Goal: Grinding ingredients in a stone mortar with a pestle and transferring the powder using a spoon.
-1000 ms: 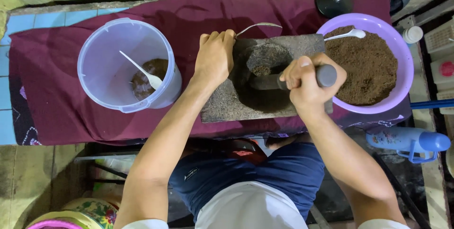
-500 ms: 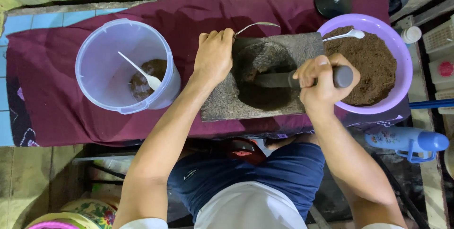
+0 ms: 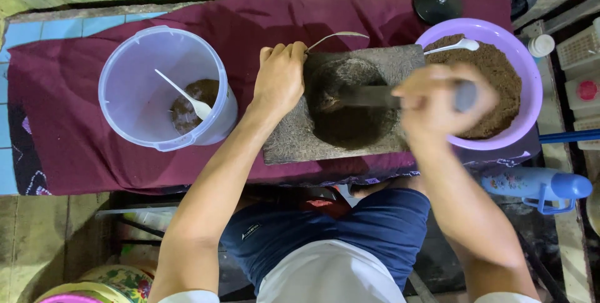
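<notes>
On the maroon cloth [image 3: 81,146] that covers the low tabletop sits a grey stone grinding slab [image 3: 294,143], its hollow dark with ground brown matter. The left hand [image 3: 279,78] rests at the slab's upper left corner, fingers curled shut around the handle of a metal spoon [image 3: 337,36], which seems to steady the stone while keeping the spoon ready. The right hand [image 3: 440,104] (blurred by motion) has its fingers wrapped around the grey stone pestle [image 3: 369,95], which lies across the hollow with its far end over the purple bowl [image 3: 531,90]. That bowl, touching the slab's right edge, holds a heap of brown powder with a white spoon [image 3: 459,45] on it, placed close enough to scoop from. Well to the left stands a clear plastic bucket [image 3: 134,84] with a little brown powder and a white spoon inside. Beyond the cloth are blue tiles, a worn greenish wall, a black stand base and, at the right, a blue bottle [image 3: 537,185].
</notes>
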